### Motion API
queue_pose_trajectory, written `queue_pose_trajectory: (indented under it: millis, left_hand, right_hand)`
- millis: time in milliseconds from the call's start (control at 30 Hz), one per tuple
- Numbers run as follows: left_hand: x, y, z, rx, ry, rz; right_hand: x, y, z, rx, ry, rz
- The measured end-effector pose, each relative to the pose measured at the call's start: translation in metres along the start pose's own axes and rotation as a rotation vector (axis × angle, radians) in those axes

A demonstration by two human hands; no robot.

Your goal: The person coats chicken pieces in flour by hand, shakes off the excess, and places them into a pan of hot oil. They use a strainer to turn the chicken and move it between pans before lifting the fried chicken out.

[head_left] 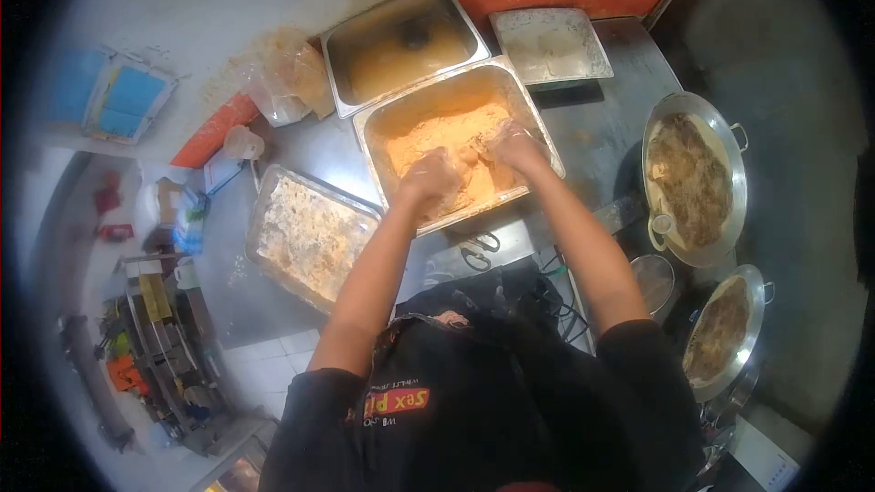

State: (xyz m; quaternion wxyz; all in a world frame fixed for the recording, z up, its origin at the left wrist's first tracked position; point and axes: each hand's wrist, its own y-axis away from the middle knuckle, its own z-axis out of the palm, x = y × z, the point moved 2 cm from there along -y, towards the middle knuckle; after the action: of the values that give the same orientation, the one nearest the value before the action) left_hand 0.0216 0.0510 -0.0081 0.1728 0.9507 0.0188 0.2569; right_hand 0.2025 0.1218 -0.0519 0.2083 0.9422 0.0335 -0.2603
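Both my hands are down in a deep steel pan (367,141) of orange-tinted flour (433,138). My left hand (434,177) is dusted with flour, its fingers curled in toward the middle of the pan; whatever they grip is hidden. On the right side, my right hand (517,148) closes on a lumpy flour-coated piece (480,148), whose kind I cannot make out. Behind stands a second steel pan (344,96) of cloudy yellowish liquid (401,59) with a dark object in it. A shallow tray (264,219) with floury crumbs lies to the left.
Two wide frying pans (736,205) (758,310) with dark contents stand at right. Scissors (478,251) lie by the near edge of the steel table (592,128). A flat metal tray (551,44), a plastic bag (283,82) and a clear cup (242,143) sit toward the wall.
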Motion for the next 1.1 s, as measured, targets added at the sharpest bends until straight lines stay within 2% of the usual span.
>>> queue_pose_trajectory:
  millis: [133,167,200,233,300,333,433,500,533,600,633,667,700,733,767,833,867,900,933,1000,1067,1100]
  left_hand:
    - [-0.016,-0.019,0.013,-0.055,0.052,-0.073]
    - [-0.040,-0.033,0.034,-0.019,0.012,0.071]
    - [-0.038,-0.033,0.031,0.017,-0.028,0.217]
    - [-0.039,-0.033,0.029,0.021,-0.029,0.220]
    - [-0.007,-0.004,-0.018,0.226,0.166,-0.001]
    - [-0.007,-0.006,-0.013,0.221,0.166,-0.002]
    - [-0.011,-0.017,0.018,0.431,-0.013,0.121]
    - [0.000,-0.019,0.011,0.589,-0.135,0.208]
    - [-0.001,-0.018,0.006,0.592,-0.136,0.211]
    - [0.017,0.007,-0.038,0.373,-0.015,-0.040]
    - [0.003,0.004,-0.031,0.495,0.071,0.072]
    - [-0.010,-0.008,-0.008,0.492,0.075,0.068]
    - [-0.022,-0.025,0.018,0.541,-0.099,0.157]
    - [-0.026,-0.035,0.027,0.590,-0.278,0.249]
    - [-0.016,-0.032,0.010,0.603,-0.276,0.250]
    - [0.007,-0.007,-0.026,0.308,-0.166,-0.017]
    - [0.007,-0.009,-0.019,0.302,-0.163,-0.017]
    - [0.008,-0.014,-0.008,0.383,-0.107,-0.018]
    - [0.005,-0.018,0.001,0.465,-0.051,-0.019]
    - [0.007,-0.019,-0.009,0.529,-0.078,0.052]
    - [0.010,-0.007,-0.023,0.340,-0.061,-0.047]
    - [0.005,-0.008,-0.018,0.335,-0.061,-0.049]
  right_hand:
    - [-0.015,0.020,-0.008,-0.021,0.120,-0.099]
    - [-0.019,0.025,-0.013,-0.041,0.093,-0.049]
    - [-0.023,0.029,-0.017,-0.057,0.065,0.001]
    - [-0.027,0.031,-0.024,-0.053,0.066,-0.002]
    - [-0.030,0.035,-0.033,0.057,-0.014,0.068]
    - [-0.032,0.036,-0.025,0.054,-0.015,0.073]
    - [-0.057,0.033,0.027,0.375,-0.141,-0.055]
    - [-0.075,0.032,0.033,0.602,-0.222,-0.157]
    - [-0.071,0.029,0.028,0.606,-0.223,-0.160]
    - [-0.072,0.035,0.005,0.338,-0.283,-0.048]
    - [-0.060,0.025,0.030,0.540,-0.448,-0.021]
    - [-0.062,0.025,0.039,0.536,-0.443,-0.020]
    - [-0.068,0.027,0.045,0.607,-0.350,-0.078]
    - [-0.075,0.029,0.047,0.681,-0.257,-0.137]
    - [-0.087,0.050,0.019,0.672,-0.246,-0.205]
    - [-0.042,0.001,0.061,0.692,-0.273,-0.218]
    - [-0.026,-0.014,0.077,0.719,-0.303,-0.228]
    - [-0.039,0.003,0.064,0.541,-0.575,-0.123]
    - [-0.055,0.016,0.055,0.541,-0.572,-0.121]
    - [-0.075,0.027,0.042,0.636,-0.141,-0.057]
    - [-0.068,0.028,0.036,0.573,-0.083,-0.051]
    - [-0.060,0.029,0.031,0.493,-0.349,0.021]
